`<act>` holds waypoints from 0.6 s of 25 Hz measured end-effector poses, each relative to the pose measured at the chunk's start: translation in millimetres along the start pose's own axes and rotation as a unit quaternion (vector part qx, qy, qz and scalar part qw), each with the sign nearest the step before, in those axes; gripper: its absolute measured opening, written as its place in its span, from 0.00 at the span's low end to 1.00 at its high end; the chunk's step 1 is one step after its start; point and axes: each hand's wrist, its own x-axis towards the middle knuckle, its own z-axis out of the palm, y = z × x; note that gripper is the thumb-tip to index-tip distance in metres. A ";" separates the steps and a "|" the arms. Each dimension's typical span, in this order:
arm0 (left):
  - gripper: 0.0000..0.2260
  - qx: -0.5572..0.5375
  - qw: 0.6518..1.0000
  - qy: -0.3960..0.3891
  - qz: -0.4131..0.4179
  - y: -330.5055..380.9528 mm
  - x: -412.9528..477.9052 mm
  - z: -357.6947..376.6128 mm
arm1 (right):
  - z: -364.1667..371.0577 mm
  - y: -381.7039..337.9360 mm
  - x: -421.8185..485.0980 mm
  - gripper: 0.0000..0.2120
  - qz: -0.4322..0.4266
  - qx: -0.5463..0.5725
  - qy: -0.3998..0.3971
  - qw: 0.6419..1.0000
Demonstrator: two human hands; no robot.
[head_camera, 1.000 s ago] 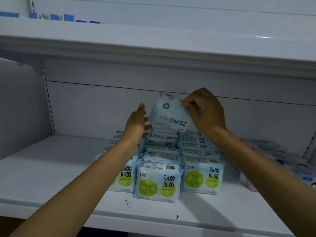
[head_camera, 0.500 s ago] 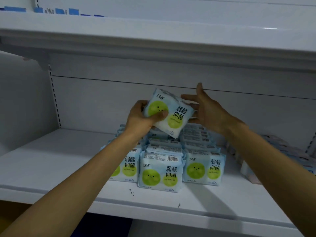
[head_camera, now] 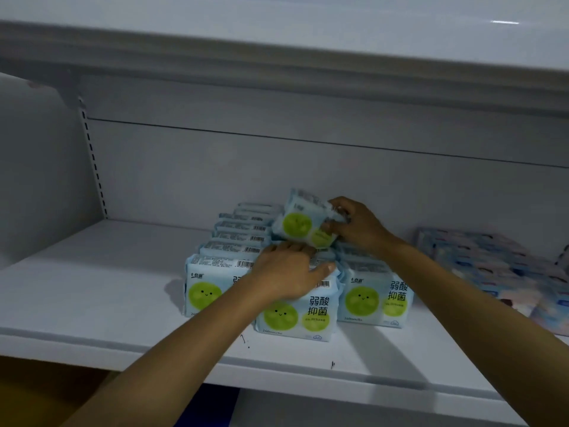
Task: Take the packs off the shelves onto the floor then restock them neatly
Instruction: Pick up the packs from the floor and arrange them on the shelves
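Fingers [head_camera: 342,204] of the right hand [head_camera: 360,224] curl over the upper right corner of a pale blue pack [head_camera: 297,224] printed with green circles. The thumb is on its lower edge, so the pack is pinched and held tilted, a little right of the frame's centre. Just below it the left hand [head_camera: 284,272] lies palm down, its fingers [head_camera: 317,269] nearly straight and pointing toward the right. They rest on the top edges of the middle row [head_camera: 295,315] of matching packs and grip nothing.

Whether the held pack touches the tops under it cannot be told. The middle row stands upright between a left row [head_camera: 237,241] and a right row [head_camera: 375,300], all three running back from near the front of a white shelf [head_camera: 92,288]. At the right edge of the frame lies a blurred pile of blue and pink packs [head_camera: 492,266]. An upper shelf [head_camera: 277,41] spans the top of the frame.
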 end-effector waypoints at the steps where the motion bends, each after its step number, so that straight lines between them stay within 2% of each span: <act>1: 0.29 0.047 0.999 -0.009 -0.006 0.2 1.2 1.7 | 1.6 7.9 -2.5 0.17 -0.011 -0.050 -0.011 0.999; 5: 0.30 0.047 0.999 -0.002 -0.020 -3.3 3.8 1.0 | 8.9 22.7 3.7 0.18 -0.043 -0.218 -0.068 0.973; 7: 0.28 0.007 1.000 0.006 -0.009 -0.6 1.2 -1.5 | 13.1 17.7 7.9 0.17 -0.034 -0.339 -0.151 0.928; 8: 0.25 -0.053 0.998 0.029 -0.014 0.3 0.2 -3.9 | 12.3 11.0 6.5 0.16 -0.040 -0.361 -0.169 0.916; 9: 0.22 -0.127 0.988 0.079 -0.022 0.0 -0.4 -7.9 | 8.5 5.5 5.9 0.15 -0.051 -0.346 -0.160 0.923; 10: 0.19 -0.193 0.969 0.150 -0.034 -1.6 -1.1 -13.7 | 3.2 -1.5 2.4 0.14 -0.071 -0.291 -0.123 0.946; 11: 0.17 -0.238 0.943 0.227 -0.048 -4.5 -1.1 -21.1 | -1.9 -9.5 -3.8 0.13 -0.094 -0.222 -0.080 0.967; 12: 0.16 -0.261 0.921 0.281 -0.064 -7.5 -1.4 -28.6 | -6.2 -18.4 -10.9 0.11 -0.113 -0.185 -0.071 0.974; 13: 0.16 -0.273 0.908 0.306 -0.081 -10.6 -1.8 -34.5 | -7.8 -27.4 -17.6 0.11 -0.122 -0.185 -0.101 0.970; 15: 0.15 -0.282 0.906 0.299 -0.102 -13.7 -2.7 -40.4 | 2.8 -36.1 -29.3 0.10 -0.126 -0.259 -0.204 0.936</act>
